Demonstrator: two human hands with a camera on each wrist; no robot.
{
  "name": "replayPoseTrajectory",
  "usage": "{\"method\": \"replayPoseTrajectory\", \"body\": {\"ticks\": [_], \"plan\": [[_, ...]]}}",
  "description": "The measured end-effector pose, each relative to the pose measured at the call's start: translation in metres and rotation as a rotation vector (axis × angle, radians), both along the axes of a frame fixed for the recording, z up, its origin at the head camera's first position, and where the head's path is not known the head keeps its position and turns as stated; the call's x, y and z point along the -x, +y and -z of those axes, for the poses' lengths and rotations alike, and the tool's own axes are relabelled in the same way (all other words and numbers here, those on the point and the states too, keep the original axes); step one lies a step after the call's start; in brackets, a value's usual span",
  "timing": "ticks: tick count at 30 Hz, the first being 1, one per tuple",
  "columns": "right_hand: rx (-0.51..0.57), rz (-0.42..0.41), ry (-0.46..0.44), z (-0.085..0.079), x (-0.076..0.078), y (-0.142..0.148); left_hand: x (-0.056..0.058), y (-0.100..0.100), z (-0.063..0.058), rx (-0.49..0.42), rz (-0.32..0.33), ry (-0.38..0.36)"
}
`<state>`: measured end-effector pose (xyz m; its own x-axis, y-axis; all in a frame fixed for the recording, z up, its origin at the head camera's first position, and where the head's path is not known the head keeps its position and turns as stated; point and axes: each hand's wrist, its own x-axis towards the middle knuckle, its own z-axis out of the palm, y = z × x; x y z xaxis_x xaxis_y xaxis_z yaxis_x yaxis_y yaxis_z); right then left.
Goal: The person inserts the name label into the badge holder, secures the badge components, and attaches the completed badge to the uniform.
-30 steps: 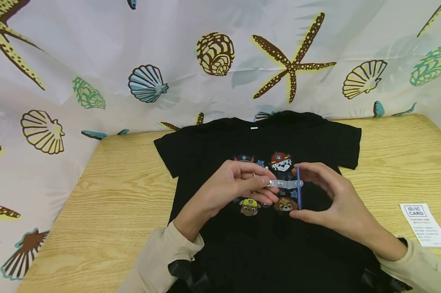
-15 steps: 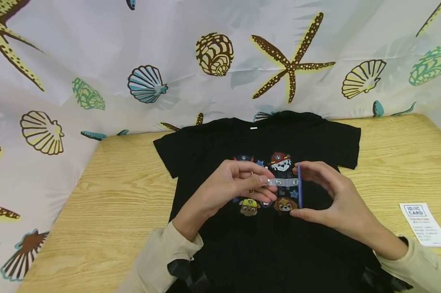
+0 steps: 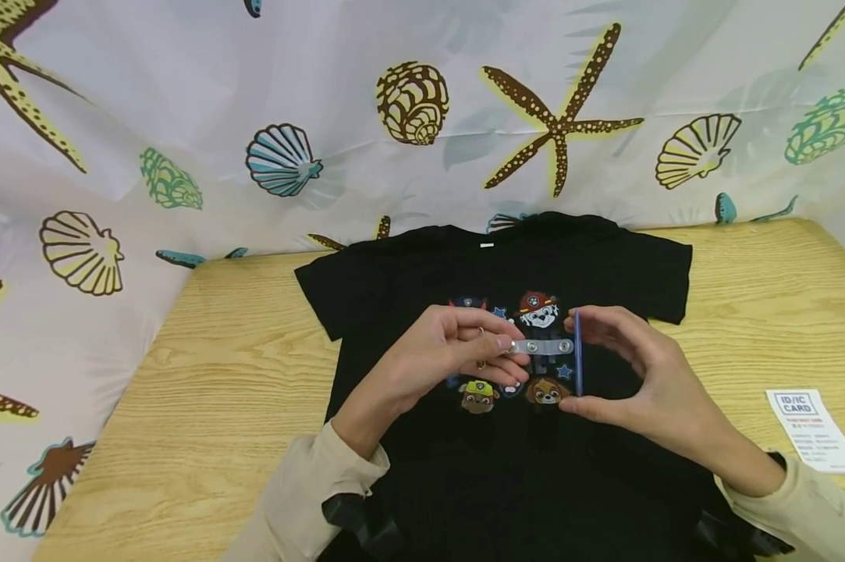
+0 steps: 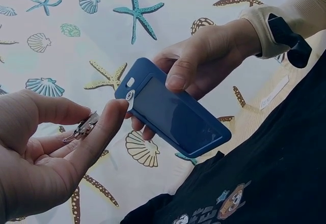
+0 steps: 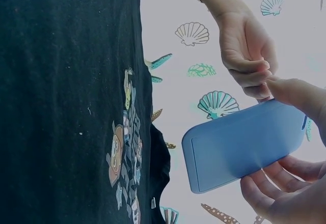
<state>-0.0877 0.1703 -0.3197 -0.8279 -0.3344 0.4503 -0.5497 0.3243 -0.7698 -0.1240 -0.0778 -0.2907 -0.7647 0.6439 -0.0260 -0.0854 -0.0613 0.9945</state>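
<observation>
A blue ID badge holder (image 4: 173,112) with a dark window and a slot at one end is held above the black T-shirt (image 3: 506,476). My right hand (image 3: 640,375) grips it by its long edges, thumb on one side and fingers on the other. In the head view the holder stands edge-on. A translucent strap (image 3: 544,347) with metal snaps runs leftward from its slot end. At the strap's other end, my left hand (image 3: 450,351) pinches a metal clip (image 4: 86,124), partly hidden by the fingers. The right wrist view shows the holder's plain blue back.
The T-shirt, printed with cartoon dog faces, lies spread on a wooden table (image 3: 204,390). A white printed ID/IC card (image 3: 811,431) lies at the right. Behind the table hangs a white cloth (image 3: 352,179) patterned with shells and starfish.
The badge holder has shifted slightly right and up with my right hand. The strap's end snap, earlier overlapping the holder's edge, now shows left of it. My left hand keeps pinching the clip.
</observation>
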Motion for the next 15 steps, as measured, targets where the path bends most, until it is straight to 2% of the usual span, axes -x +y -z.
{"method": "replayPoseTrajectory", "body": {"ticks": [15], "plan": [[-0.004,0.009,-0.005,-0.0027,0.0005,0.0022,0.0047,-0.0003,0.0037,0.031,-0.005,-0.009]]}}
